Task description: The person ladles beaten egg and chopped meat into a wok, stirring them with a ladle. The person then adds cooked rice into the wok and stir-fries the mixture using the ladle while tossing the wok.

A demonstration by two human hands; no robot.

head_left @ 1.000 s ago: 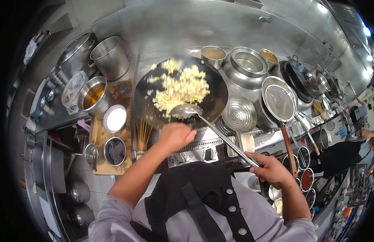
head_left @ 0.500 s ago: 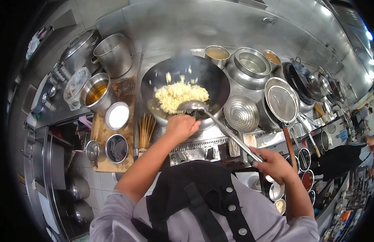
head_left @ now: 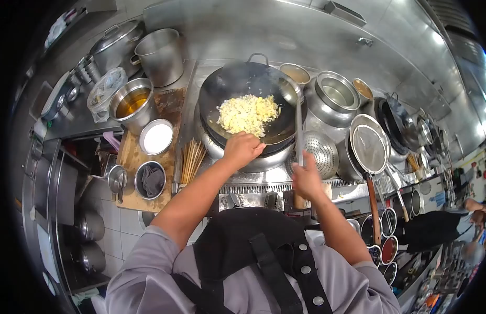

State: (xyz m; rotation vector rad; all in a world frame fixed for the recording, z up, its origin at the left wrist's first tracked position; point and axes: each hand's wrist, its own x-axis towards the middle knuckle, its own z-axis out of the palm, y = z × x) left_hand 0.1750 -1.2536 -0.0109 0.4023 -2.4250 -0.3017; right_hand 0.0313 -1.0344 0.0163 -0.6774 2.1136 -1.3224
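A black wok (head_left: 217, 94) sits on the burner, holding a heap of pale yellow and white food that looks like egg fried rice (head_left: 248, 112). My left hand (head_left: 244, 150) is closed at the wok's near rim, on its near handle, which the fingers mostly hide. In my right hand (head_left: 307, 180) is the long metal handle of a ladle (head_left: 299, 125), held upright. The ladle's bowl end is blurred by motion at the wok's right side, apart from the food.
Left of the wok, a wooden board (head_left: 129, 180) bears a pot of amber liquid (head_left: 132, 104), a bowl of white contents (head_left: 156, 137) and bamboo sticks (head_left: 192, 157). To the right are a perforated strainer (head_left: 321, 152), metal pots (head_left: 336, 94) and a wire sieve (head_left: 369, 149). Another person stands far right.
The ladle has swung from the food to the wok's right side, and my right hand has moved left and up. Food that was in the air now lies in the wok.
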